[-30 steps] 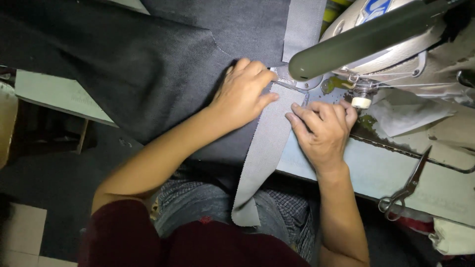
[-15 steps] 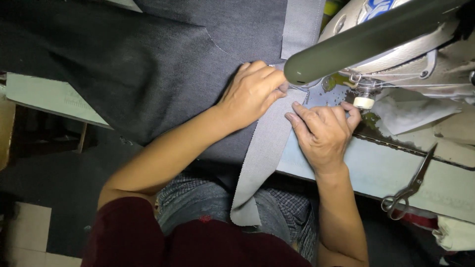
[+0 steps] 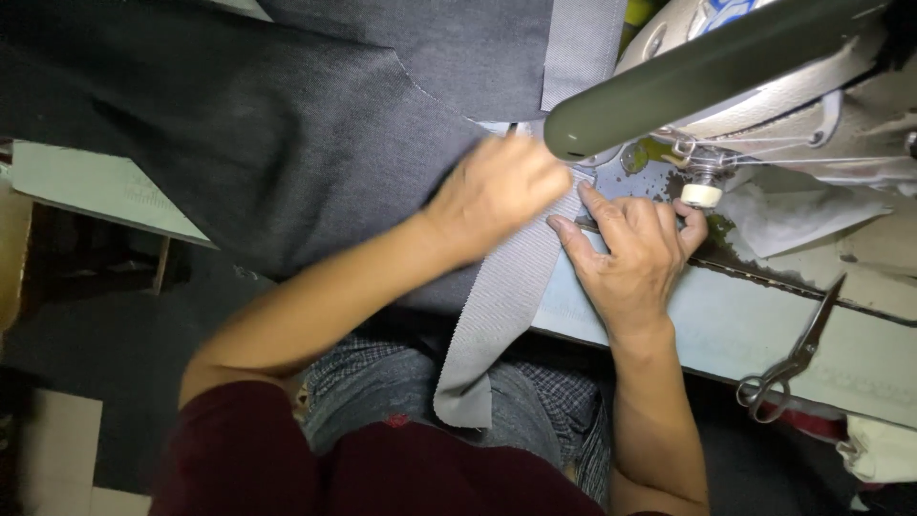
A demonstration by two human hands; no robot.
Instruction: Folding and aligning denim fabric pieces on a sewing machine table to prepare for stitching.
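My left hand (image 3: 501,191) is blurred and rests on the dark grey cloth (image 3: 287,143), just left of the sewing machine's arm (image 3: 726,67). My right hand (image 3: 635,253) lies flat on the light grey strip (image 3: 497,315) beside the needle area, fingers spread and pressing it to the table. The strip runs from under the machine down over the table edge onto my lap. Whether the left hand's fingers pinch the fabric is hidden by blur.
Scissors (image 3: 793,358) lie on the pale table (image 3: 726,334) at the right. A white cloth piece (image 3: 793,215) sits under the machine. The big dark cloth hangs over the table's left edge. A cardboard box (image 3: 53,449) stands on the floor at lower left.
My left hand has slid along the cloth towards the needle and is now in motion. The right hand stays pressed on the strip in about the same place.
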